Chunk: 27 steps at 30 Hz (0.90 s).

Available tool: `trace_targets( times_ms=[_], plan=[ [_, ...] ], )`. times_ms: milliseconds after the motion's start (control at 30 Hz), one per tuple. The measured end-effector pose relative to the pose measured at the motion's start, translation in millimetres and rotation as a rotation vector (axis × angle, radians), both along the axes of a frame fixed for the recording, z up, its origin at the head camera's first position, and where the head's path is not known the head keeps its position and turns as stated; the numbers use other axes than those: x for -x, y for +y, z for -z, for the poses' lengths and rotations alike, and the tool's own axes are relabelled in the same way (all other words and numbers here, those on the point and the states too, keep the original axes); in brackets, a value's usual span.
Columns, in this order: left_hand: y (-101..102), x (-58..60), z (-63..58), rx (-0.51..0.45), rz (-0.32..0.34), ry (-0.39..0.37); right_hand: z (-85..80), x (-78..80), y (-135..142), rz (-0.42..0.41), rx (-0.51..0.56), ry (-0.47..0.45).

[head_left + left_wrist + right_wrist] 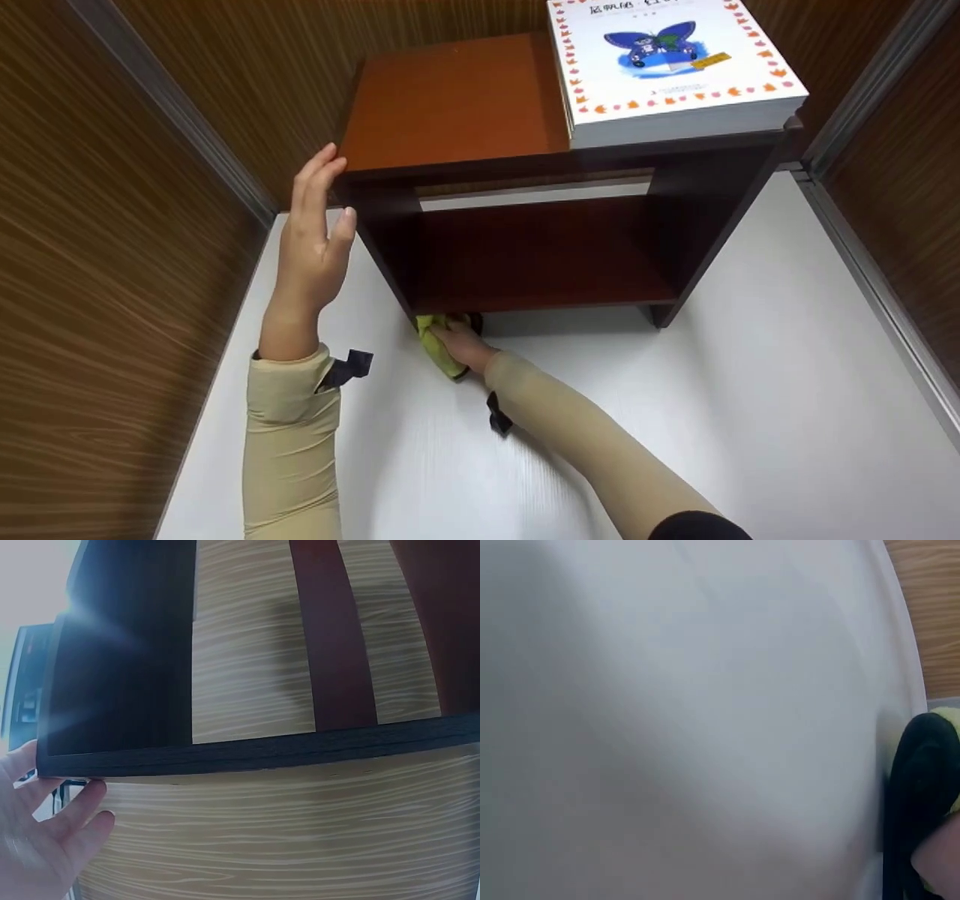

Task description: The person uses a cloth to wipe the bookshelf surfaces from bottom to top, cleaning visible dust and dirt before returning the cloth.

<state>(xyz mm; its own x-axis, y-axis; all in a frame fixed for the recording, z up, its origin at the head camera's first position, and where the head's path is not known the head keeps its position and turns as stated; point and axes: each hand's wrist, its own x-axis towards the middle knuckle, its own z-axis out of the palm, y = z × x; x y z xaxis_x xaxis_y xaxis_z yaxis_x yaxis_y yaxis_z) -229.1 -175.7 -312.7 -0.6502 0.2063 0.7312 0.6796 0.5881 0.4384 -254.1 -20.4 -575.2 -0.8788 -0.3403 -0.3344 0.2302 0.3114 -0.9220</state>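
A small dark brown shelf (pixel 450 105) with a reddish-brown top stands on the white floor. My left hand (pixel 311 247) is raised beside its upper left corner, fingers extended and fingertips at the edge. In the left wrist view, the left hand (pixel 45 832) touches the end of the dark side panel (pixel 255 756). Low down, my right hand (pixel 463 345) grips a yellow-green cloth (pixel 439 349) with dark trim at the foot of the left side panel. Only a thumb or finger (pixel 941 859) and the cloth's dark edge (pixel 926 757) show in the right wrist view.
A thick white book or stack of books (pixel 679 75) with a butterfly on its cover lies on the right of the shelf top. Wood-grain walls (pixel 97 225) with metal strips enclose the white floor (pixel 750 360) on the left, back and right.
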Motion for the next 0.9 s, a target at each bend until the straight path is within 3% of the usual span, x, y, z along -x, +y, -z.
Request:
trace_targets(
  times_ms=[167,433,900],
  plan=[
    [-3.0,-4.2,2.3,-0.010,-0.029,0.009,-1.7,5.5,-6.6,-0.026,-0.055,-0.009],
    [-5.3,-4.9,1.0,-0.047,-0.037,0.035,-1.1,19.5,-8.0,0.050,-0.108,-0.064],
    [7.0,4.1,5.2,-0.067,-0.033,0.020,-2.6,12.9,9.0,-0.059,-0.108,-0.017]
  ],
)
